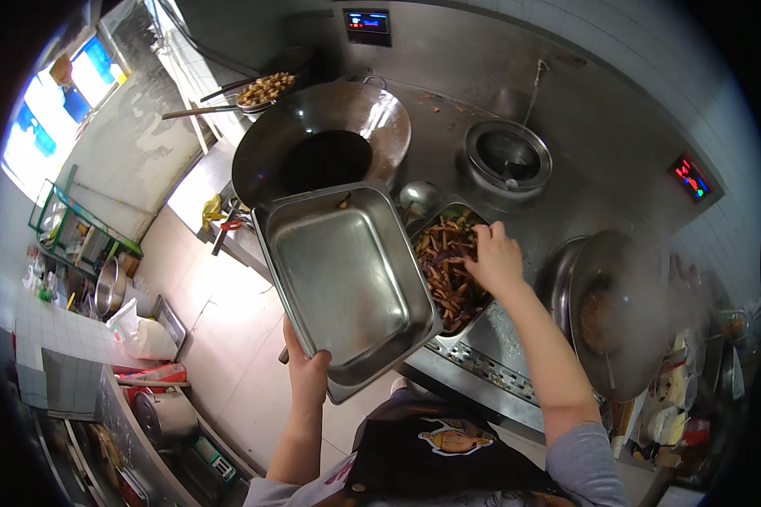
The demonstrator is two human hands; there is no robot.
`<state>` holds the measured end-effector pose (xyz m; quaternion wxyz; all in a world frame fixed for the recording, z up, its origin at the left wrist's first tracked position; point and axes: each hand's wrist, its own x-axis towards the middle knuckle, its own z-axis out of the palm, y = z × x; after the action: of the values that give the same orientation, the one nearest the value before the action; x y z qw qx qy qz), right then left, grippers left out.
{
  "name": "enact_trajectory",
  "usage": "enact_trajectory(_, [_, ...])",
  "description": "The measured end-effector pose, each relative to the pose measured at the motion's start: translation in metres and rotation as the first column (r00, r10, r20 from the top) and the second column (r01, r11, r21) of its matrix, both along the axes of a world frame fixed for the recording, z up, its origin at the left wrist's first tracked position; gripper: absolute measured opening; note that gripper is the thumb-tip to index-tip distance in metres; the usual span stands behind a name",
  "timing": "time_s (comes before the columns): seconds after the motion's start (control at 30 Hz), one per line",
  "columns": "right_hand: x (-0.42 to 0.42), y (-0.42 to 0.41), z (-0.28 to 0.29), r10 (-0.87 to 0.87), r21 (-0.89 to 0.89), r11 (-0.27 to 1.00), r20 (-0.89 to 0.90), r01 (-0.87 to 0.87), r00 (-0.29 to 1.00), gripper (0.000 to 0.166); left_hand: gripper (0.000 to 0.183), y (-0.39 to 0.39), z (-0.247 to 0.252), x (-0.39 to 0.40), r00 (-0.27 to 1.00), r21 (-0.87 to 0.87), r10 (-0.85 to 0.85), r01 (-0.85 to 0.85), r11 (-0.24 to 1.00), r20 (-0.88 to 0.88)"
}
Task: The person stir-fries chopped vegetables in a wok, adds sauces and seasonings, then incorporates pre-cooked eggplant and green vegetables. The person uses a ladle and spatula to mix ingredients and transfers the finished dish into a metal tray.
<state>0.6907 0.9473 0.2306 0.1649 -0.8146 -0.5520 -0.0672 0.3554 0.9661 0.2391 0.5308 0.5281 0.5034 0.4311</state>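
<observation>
My left hand (307, 367) grips the near left edge of a deep rectangular stainless steel pan (336, 272), which is tilted up in front of the stove. A small dark scrap sits in its far corner. Beside it, partly covered by its right side, a second steel pan (451, 339) is filled with browned strips of cooked food (447, 272), possibly eggplant. My right hand (500, 260) reaches over that pan's right rim with its fingertips at the strips. Whether it pinches any of them cannot be made out.
A large wok (260, 146) with dark contents stands at the far left. Behind it, a strainer holds browned cubes (265, 89). A ladle (420, 195) and a round steel pot (472, 158) lie beyond the pans. Steam rises from a second wok (634, 361) at right.
</observation>
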Motion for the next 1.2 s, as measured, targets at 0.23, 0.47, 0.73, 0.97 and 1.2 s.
enact_trajectory(0.23, [-0.105, 0.094, -0.013, 0.253, 0.449, 0.853, -0.802, 0.265, 0.542, 0.035, 0.085, -0.032, -0.012, -0.003, 0.994, 0.047, -0.11, 0.111, 0.993, -0.024])
enact_trajectory(0.47, [-0.14, 0.114, -0.029, 0.222, 0.505, 0.713, -0.821, 0.488, 0.526, 0.02, 0.085, -0.059, 0.018, -0.006, 0.985, -0.028, -0.159, 0.161, 0.987, 0.072])
enact_trajectory(0.73, [-0.115, 0.054, 0.028, 0.451, 0.703, 0.606, -0.689, 0.372, 0.567, 0.016, 0.081, -0.067, -0.011, -0.052, 0.997, 0.005, 0.003, -0.003, 1.0, -0.074])
enact_trajectory(0.97, [-0.055, 0.004, -0.05, 0.062, 0.287, 0.954, -0.475, 0.088, 0.878, 0.037, 0.086, -0.133, -0.074, -0.13, 0.877, -0.246, 0.463, -0.425, 0.871, 0.125])
enact_trajectory(1.2, [-0.217, 0.004, -0.068, 0.524, 0.461, 0.851, -0.731, -0.25, 0.437, 0.038, 0.077, -0.237, -0.084, -0.234, 0.689, -0.397, 0.725, -0.661, 0.637, 0.016])
